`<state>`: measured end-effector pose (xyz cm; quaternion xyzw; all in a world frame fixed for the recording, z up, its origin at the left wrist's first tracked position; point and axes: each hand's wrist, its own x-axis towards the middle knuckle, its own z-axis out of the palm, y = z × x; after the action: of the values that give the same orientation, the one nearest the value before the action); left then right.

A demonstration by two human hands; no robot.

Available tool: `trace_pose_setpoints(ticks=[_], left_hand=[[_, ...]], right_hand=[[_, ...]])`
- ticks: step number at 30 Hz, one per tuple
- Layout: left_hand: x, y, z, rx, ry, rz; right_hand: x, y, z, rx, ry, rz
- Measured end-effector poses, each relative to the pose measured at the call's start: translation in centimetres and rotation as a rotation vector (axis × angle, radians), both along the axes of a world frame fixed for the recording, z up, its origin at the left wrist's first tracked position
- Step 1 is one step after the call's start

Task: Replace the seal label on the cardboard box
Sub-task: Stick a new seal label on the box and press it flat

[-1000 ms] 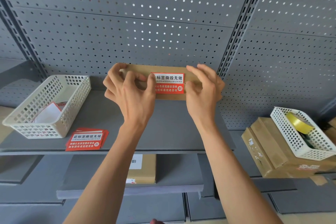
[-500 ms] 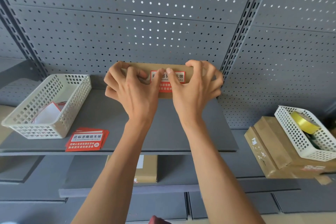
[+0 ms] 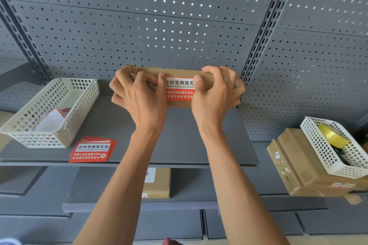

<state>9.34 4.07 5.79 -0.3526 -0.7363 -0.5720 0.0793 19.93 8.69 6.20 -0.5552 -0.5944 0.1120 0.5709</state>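
A flat brown cardboard box stands on the grey shelf against the pegboard. A red and white seal label is stuck over its front. My left hand grips the box's left part, fingers curled over its top, thumb tip on the label's left edge. My right hand grips the right part the same way, its thumb pressing the label's right end, which hides the last characters.
A stack of spare red seal labels lies at the shelf's front left, beside a white basket with paper scraps. At the right, a white basket holding a yellow tape roll sits on cardboard boxes. Another box lies on the lower shelf.
My right hand came in from the box's right side onto the label, then its thumb slid right along the label. The left hand stayed on the box's left part.
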Motion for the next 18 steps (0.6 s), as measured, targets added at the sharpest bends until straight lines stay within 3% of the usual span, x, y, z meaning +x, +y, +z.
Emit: trace_pose_setpoints(ticks=[18], left_hand=[[-0.5, -1.0, -0.4, -0.042, 0.051, -0.098]], right_hand=[[1.2, -0.3, -0.6, 0.026, -0.049, 0.084]])
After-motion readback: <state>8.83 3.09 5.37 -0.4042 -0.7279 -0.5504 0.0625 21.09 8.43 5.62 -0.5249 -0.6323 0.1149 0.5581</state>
